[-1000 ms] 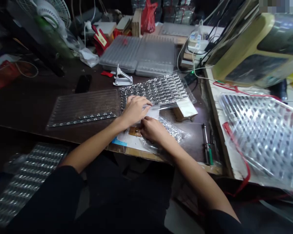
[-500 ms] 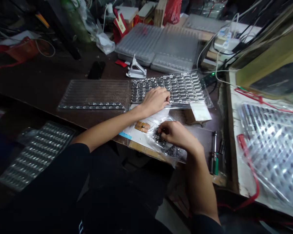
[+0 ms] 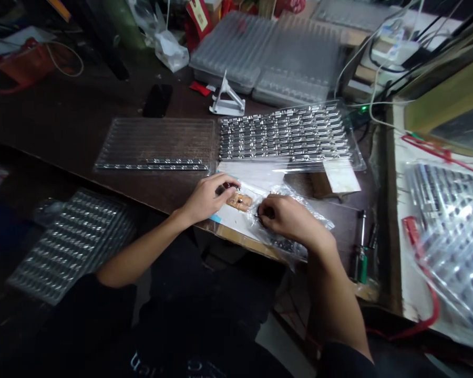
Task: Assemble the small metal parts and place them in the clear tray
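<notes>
Indoors at a dark table (image 3: 79, 110), a person's left hand (image 3: 208, 198) holds a small metal part (image 3: 237, 187) between narrowed fingers, just beside a wooden block (image 3: 242, 202) on white paper (image 3: 236, 224); the right hand (image 3: 286, 214) curls its fingers at a plastic bag (image 3: 318, 216), though whether they grip anything cannot be told. Beyond, a tray (image 3: 284, 134) filled with metal parts sits beside a mostly bare clear tray (image 3: 161, 137)
</notes>
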A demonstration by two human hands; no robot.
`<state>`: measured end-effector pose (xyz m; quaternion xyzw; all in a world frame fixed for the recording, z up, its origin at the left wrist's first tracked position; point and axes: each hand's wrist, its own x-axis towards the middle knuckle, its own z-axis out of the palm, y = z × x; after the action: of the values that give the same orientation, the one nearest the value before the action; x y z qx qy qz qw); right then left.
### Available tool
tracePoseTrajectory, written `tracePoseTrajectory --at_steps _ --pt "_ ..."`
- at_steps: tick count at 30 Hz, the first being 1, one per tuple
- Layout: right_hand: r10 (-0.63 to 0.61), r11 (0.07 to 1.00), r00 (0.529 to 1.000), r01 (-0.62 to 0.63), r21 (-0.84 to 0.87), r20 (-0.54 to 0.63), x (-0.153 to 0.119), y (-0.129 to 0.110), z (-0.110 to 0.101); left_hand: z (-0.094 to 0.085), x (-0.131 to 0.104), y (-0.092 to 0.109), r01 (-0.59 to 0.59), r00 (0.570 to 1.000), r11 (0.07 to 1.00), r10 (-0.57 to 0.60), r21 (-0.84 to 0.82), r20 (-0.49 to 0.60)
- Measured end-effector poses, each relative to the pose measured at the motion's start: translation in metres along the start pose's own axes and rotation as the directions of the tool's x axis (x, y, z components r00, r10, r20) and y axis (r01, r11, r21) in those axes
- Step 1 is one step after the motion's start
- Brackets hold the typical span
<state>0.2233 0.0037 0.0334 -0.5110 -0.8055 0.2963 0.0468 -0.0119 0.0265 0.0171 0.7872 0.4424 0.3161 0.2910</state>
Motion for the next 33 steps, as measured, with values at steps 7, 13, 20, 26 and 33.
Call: tracePoseTrajectory --at_steps 7,13,20,26,33 --pt "-0.008 1.0 1.0 0.008 0.021 0.004 -0.002 -0.001 -0.006 0.008 -0.01 -0.013 -0.011 1.0 1.0 0.012 -0.018 0.018" --pt "-0.111 0.989 0.992 0.104 0.102 0.063 0.001 -0.002 -0.004 0.009 -0.01 -0.014 -0.047 0.998 0.999 0.048 -0.019 0.04" --pt "-0.042 0.998 0.997 0.039 0.054 0.06 0.001 -0.008 0.0 0.01 -0.013 -0.016 -0.066 0.996 0.997 0.064 0.027 0.058" --pt "-0.032 0.977 0.999 0.033 0.211 -0.006 -0.008 -0.007 -0.013 0.012 -0.015 -0.017 -0.092 0.994 0.994 0.087 0.058 0.073" --pt "-0.026 0.987 0.999 0.032 0.16 -0.035 -0.004 -0.005 -0.014 0.007 -0.015 -0.015 0.009 0.989 0.998 -0.018 -0.065 -0.144"
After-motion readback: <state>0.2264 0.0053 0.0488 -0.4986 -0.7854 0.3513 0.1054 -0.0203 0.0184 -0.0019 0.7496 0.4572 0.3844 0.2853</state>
